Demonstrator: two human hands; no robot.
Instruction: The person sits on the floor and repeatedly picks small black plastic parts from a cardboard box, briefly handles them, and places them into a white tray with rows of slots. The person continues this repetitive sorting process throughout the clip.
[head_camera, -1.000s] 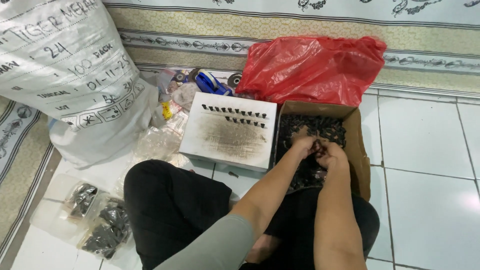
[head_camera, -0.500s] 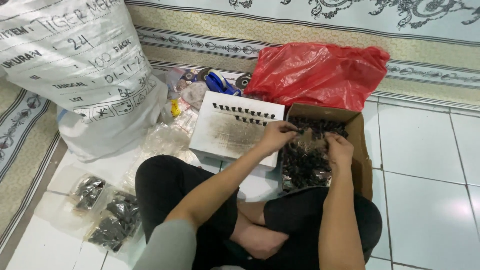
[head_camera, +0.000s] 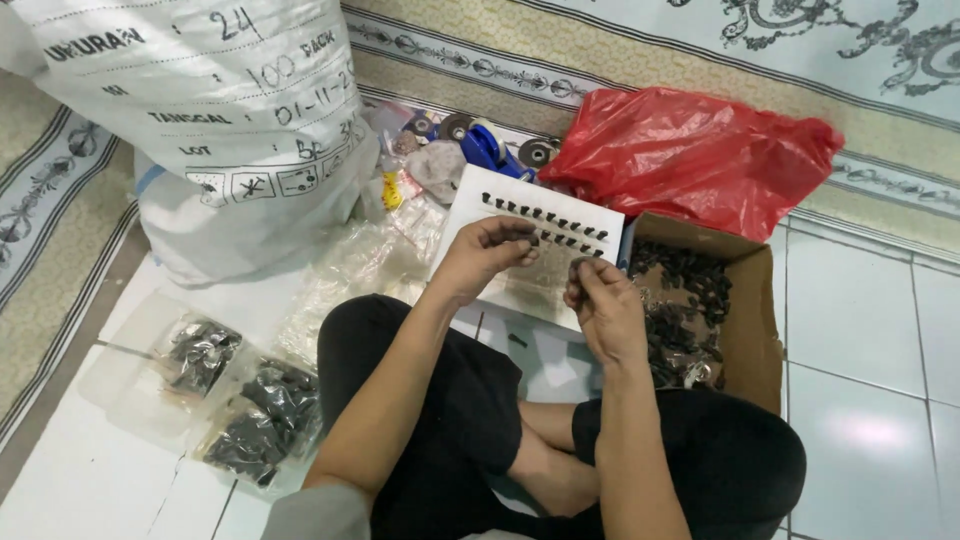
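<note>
Head view: the person sits cross-legged on the tiled floor (head_camera: 860, 330). Both hands have come up out of the cardboard box (head_camera: 745, 310) of small dark parts (head_camera: 685, 300), where they were digging a second ago, and now hover over the white board (head_camera: 545, 245). The left hand (head_camera: 487, 255) has its fingers pinched shut on a small dark piece, held just below the row of pieces (head_camera: 545, 212) already set along the board's far edge. The right hand (head_camera: 603, 300) is curled closed around more pieces near the board's right edge. So the picking is done and placing is in hand. A red plastic bag (head_camera: 690, 155) lies behind the box, a white sack (head_camera: 200, 120) stands to the left, and filled clear bags (head_camera: 250, 410) lie beside the knee.
</note>
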